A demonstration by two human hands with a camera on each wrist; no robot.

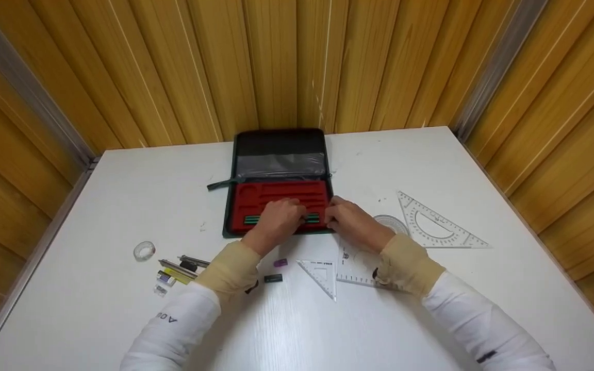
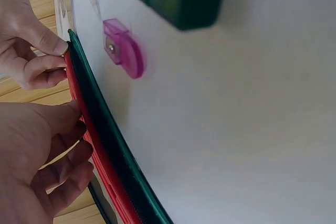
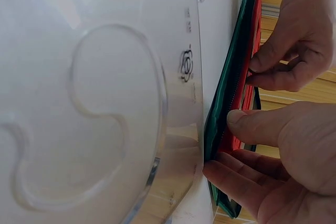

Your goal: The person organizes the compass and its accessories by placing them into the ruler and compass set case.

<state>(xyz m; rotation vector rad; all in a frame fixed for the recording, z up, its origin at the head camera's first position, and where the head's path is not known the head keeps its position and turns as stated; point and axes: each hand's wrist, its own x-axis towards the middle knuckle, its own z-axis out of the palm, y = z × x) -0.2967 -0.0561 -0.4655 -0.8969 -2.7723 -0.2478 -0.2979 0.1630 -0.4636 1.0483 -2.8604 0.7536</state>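
An open zip case (image 1: 279,141) with a red moulded tray (image 1: 286,188) lies at the table's back middle. Green-striped pencils (image 1: 252,220) lie across the tray's front slots. Over their middle is my left hand (image 1: 278,221), fingers curled, thumb and forefinger tips drawn together on the pencils; part of this contact is hidden. At the tray's right front corner, my right hand (image 1: 353,220) grips the edge of the case, its thumb on the red rim (image 3: 234,124) and its other fingers at the side.
Protractor (image 1: 391,222), large set square (image 1: 441,226), small set square (image 1: 320,275) and clear template (image 1: 359,265) lie right. Before the case are a purple sharpener (image 1: 280,263) and a dark green box (image 1: 273,278). Tape roll (image 1: 144,250), metal compass (image 1: 176,269) and eraser (image 1: 165,278) are left.
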